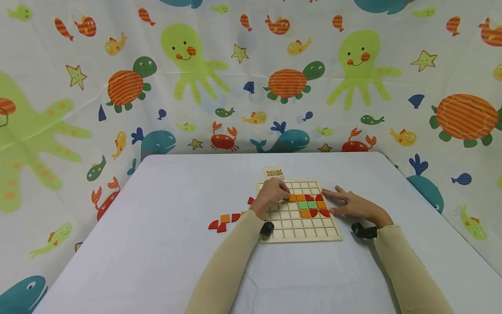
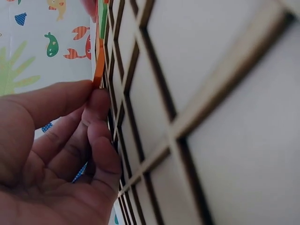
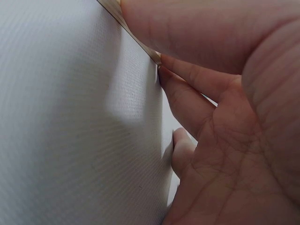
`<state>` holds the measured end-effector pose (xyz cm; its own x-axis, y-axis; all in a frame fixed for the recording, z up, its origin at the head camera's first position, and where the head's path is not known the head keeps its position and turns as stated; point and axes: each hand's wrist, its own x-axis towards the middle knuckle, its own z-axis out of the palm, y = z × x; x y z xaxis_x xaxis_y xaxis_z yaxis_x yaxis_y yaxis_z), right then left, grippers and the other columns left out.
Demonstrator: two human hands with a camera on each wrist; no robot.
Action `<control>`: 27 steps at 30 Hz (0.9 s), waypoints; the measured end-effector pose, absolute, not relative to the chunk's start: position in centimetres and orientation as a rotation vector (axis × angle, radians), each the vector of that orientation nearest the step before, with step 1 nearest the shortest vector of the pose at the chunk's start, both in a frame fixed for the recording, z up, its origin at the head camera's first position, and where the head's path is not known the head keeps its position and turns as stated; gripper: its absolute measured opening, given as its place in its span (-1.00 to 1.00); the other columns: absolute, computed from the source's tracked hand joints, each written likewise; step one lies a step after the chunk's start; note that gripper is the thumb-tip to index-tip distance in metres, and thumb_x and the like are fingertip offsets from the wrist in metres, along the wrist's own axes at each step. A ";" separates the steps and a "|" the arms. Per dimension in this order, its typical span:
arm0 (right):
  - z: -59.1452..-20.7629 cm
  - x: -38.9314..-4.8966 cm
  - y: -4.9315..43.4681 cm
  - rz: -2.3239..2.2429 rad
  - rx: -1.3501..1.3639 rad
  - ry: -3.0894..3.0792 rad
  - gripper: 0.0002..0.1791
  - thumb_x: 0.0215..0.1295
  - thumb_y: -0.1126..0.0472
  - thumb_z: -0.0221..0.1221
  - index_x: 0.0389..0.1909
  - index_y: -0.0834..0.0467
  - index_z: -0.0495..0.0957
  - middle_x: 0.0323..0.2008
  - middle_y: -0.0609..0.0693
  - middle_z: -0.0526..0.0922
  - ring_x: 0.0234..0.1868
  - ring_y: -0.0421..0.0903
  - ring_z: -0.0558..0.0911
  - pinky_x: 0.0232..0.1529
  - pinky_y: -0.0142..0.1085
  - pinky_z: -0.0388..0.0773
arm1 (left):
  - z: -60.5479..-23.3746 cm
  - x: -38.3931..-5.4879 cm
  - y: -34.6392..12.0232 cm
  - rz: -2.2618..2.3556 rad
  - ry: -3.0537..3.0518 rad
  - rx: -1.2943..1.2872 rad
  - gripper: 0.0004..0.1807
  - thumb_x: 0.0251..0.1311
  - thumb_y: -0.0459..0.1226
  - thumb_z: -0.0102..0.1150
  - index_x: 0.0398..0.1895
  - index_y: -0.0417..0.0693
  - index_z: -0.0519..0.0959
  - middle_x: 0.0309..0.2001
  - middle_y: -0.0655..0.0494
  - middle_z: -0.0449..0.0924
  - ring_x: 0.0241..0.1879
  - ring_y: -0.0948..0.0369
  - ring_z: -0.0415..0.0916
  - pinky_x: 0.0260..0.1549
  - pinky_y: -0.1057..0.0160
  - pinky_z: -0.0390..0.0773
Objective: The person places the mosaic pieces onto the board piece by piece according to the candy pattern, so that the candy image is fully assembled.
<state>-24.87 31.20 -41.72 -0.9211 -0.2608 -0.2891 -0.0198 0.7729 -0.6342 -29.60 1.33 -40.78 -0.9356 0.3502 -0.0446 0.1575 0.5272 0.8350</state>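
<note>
A wooden grid board (image 1: 290,224) lies on the table, with orange square tiles (image 1: 300,198), green tiles (image 1: 307,205) and red quarter-round tiles (image 1: 324,213) in its cells. My left hand (image 1: 270,195) is over the board's upper left part. Its thumb and forefinger pinch an orange tile (image 2: 99,65) low at the grid, seen edge-on in the left wrist view. At the right edge of the board, my right hand (image 1: 354,206) has its fingers spread and touching the rim. In the right wrist view its fingertips (image 3: 168,79) are against the board's side.
Loose red (image 1: 213,224) and orange tiles (image 1: 225,218) lie left of the board, some partly hidden by the left forearm. A small pattern card (image 1: 273,172) lies just beyond the board. The white table (image 1: 157,261) meets a sea-animal curtain (image 1: 243,113) at the back.
</note>
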 end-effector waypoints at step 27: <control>-41.9 -24.9 31.3 -0.920 -0.204 2.605 0.05 0.24 -0.30 0.39 0.68 -0.05 0.21 0.66 0.46 -0.25 0.54 0.69 -0.25 0.29 0.68 -0.13 | -40.6 -29.4 1.4 1.295 2.590 0.478 -0.87 0.43 -0.28 0.32 -0.15 -0.18 0.74 -0.24 0.08 0.69 -0.29 0.16 0.52 -0.28 0.21 0.54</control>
<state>-24.87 31.30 -41.86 -0.9213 -0.2543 -0.2942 -0.0131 0.7764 -0.6301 -29.36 1.38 -40.55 -0.9263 0.3748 -0.0388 0.1940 0.5625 0.8037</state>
